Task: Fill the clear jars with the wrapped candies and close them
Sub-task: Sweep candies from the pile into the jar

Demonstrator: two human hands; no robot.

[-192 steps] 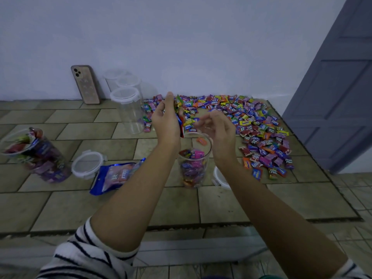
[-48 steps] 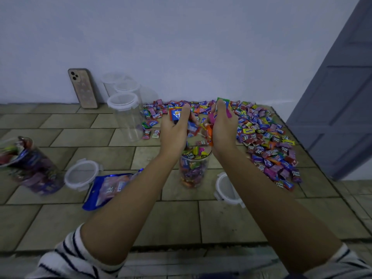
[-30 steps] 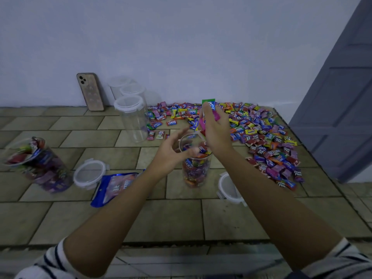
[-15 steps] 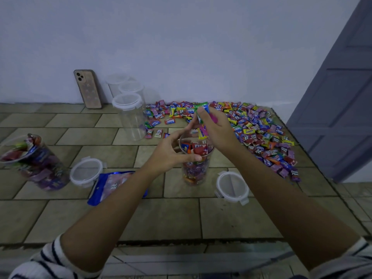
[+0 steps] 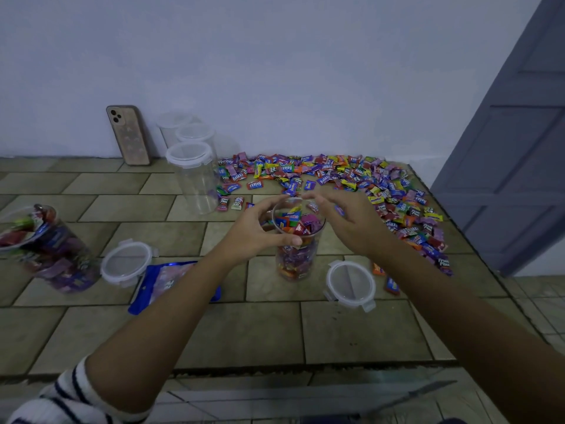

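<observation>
Jar (nearly full) in the curled grip of left hand, right hand slack-fingered beside its rim

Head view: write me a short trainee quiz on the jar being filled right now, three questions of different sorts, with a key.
1. True or false: the candy jar between the hands is closed with a lid.
2. Which hand grips that jar near its rim? A) left hand B) right hand C) neither
3. Fill in: ___ loose lids lie flat on the tiles.

Key: 1 false, its mouth is open; 2 A; 3 two.
</observation>
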